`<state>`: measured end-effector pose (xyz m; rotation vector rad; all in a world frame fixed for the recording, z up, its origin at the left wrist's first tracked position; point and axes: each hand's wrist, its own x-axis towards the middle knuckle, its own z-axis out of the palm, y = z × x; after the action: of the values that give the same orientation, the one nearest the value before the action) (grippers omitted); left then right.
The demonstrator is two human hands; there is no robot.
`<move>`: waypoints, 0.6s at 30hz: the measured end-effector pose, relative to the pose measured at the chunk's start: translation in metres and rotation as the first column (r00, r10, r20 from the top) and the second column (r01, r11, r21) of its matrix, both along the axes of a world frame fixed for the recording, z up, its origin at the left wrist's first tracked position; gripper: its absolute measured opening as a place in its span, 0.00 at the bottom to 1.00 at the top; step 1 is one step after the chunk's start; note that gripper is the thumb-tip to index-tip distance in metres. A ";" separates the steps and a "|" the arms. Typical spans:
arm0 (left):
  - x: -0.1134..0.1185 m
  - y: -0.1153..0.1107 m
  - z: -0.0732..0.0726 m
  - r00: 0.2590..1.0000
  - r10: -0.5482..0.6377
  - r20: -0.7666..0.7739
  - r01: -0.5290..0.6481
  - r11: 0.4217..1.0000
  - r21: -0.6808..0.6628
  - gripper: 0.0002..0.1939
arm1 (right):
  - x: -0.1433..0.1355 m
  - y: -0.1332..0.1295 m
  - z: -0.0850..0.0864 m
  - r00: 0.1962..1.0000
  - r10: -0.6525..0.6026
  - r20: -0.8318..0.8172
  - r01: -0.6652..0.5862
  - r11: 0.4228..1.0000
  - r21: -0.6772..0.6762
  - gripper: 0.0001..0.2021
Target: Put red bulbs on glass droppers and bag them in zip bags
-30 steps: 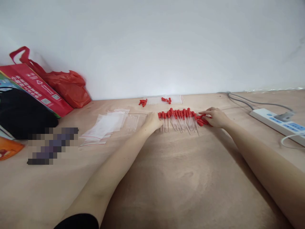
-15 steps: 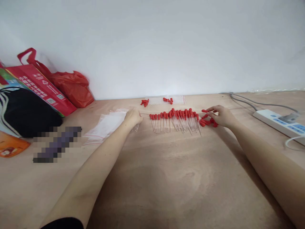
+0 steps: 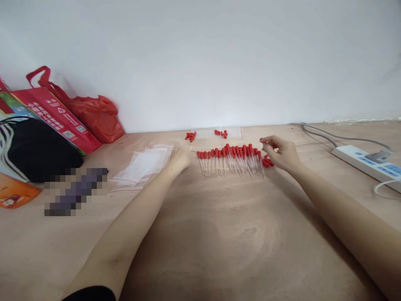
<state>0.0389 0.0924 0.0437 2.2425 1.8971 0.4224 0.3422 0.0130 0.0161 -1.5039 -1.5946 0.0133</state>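
Note:
Several glass droppers (image 3: 239,159) with red rubber bulbs lie side by side in a row on the wooden table (image 3: 219,234). My right hand (image 3: 283,154), at the row's right end, pinches a loose red rubber bulb (image 3: 261,140) between thumb and fingertips, raised off the table. More red bulbs (image 3: 267,162) lie beneath that hand. Left of the row, my left hand (image 3: 180,159) is closed, its fingers mostly hidden and a little blurred; the thin pale end of a glass tube (image 3: 190,149) seems to stick out from it.
Clear zip bags (image 3: 140,167) lie left of my left hand. Near the wall, small red bulbs (image 3: 190,136) and another zip bag (image 3: 233,132) rest. A power strip (image 3: 369,161) is at the right. Red bags (image 3: 94,115), a black pouch (image 3: 44,146) and a pixelated object (image 3: 77,192) occupy the left.
My right hand has lifted a red bulb from the loose pile and moved slightly left and up. My left hand has shifted slightly right, with a tube end now showing at its fingertips.

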 end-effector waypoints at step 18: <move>-0.011 -0.070 -0.051 0.734 -0.668 0.124 0.549 0.690 0.471 0.08 | -0.092 -0.041 -0.029 0.867 0.363 0.341 -0.433 0.888 0.154 0.06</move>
<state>0.0280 0.0223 -0.0069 2.7022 0.8584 1.0252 0.2499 -0.0277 -0.0126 -1.0092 -2.0622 -0.1684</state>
